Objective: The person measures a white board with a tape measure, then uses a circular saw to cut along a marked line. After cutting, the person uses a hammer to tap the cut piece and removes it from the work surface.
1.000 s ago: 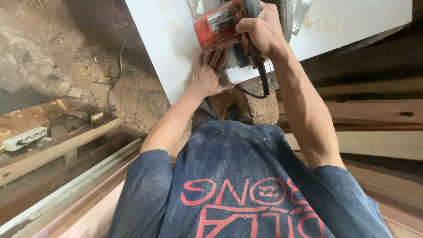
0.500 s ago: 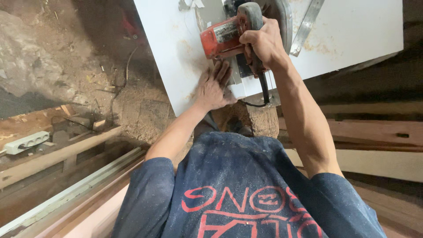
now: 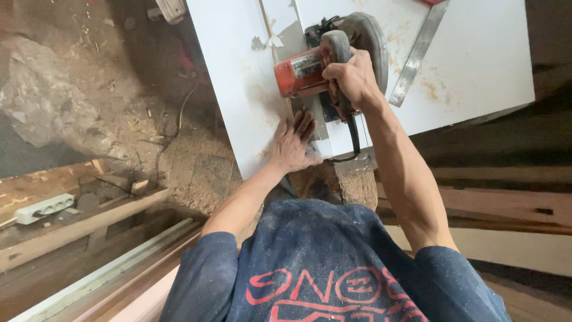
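We have a white board [image 3: 238, 71] lying flat across the upper frame on a wooden block [image 3: 357, 182]; on it, at twelve o'clock, sits the red circular saw [image 3: 310, 68], a kerf open behind it toward eleven; our right hand [image 3: 351, 77] is wrapped tight round its handle; our left hand [image 3: 295, 143], at six o'clock from the saw, lies flat with fingers spread, pinning the board; a metal straightedge [image 3: 417, 53] lies at two o'clock; we judge the cut midway, needing steady forward feed along the line
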